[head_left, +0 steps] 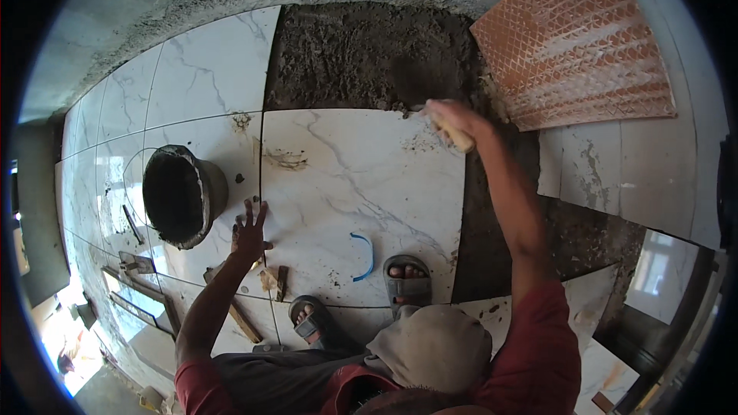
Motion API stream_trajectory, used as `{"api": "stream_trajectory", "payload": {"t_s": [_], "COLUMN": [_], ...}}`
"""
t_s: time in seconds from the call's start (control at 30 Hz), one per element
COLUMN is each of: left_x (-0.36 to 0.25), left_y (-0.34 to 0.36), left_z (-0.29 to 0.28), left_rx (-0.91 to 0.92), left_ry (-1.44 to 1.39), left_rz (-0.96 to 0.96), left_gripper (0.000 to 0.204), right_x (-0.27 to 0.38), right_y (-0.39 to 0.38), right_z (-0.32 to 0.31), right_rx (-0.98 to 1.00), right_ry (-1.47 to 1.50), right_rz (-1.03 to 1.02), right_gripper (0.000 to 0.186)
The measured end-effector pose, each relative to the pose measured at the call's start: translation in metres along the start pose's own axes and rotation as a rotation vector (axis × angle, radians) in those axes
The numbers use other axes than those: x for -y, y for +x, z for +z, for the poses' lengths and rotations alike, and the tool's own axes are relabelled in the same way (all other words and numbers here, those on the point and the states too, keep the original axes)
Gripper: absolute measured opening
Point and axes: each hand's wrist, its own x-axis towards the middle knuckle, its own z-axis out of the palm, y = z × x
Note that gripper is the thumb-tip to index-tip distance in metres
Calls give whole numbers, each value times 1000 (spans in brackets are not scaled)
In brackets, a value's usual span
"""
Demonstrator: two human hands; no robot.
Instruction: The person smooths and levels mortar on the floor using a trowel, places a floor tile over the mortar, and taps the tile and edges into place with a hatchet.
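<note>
My right hand [455, 117] is closed around the pale wooden handle of a trowel [463, 141]. The trowel's blade, barely visible, is at the edge of the dark wet mortar bed [338, 54], just beyond a large white marbled tile [346, 192]. My left hand [250, 232] is spread with its fingers apart over the tiled floor, near the joint left of that tile. It holds nothing. Beside it, to the left, stands a black bucket [217, 188] with a mortar-crusted rim and dark contents.
A large tile [576, 46], its ribbed orange back showing, leans at the upper right. A curved blue strip [369, 257] lies near my sandalled feet. Wood pieces [244, 323] and a metal frame [138, 307] lie at lower left. A rough wall [192, 0] borders the far side.
</note>
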Motion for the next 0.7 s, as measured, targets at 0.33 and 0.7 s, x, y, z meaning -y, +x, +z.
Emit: {"api": "stream_trajectory", "payload": {"t_s": [0.33,0.7], "left_x": [-2,-3], "left_y": [0,6], "left_z": [2,4], "left_rx": [-66,-81], "left_ry": [15,-22], "left_rz": [10,11], "left_gripper": [121,120], "right_x": [-63,18], "right_y": [9,88], "right_z": [34,243], "right_rx": [-557,-427], "right_ry": [742,619], "right_rz": [-74,-204], "right_gripper": [36,36]}}
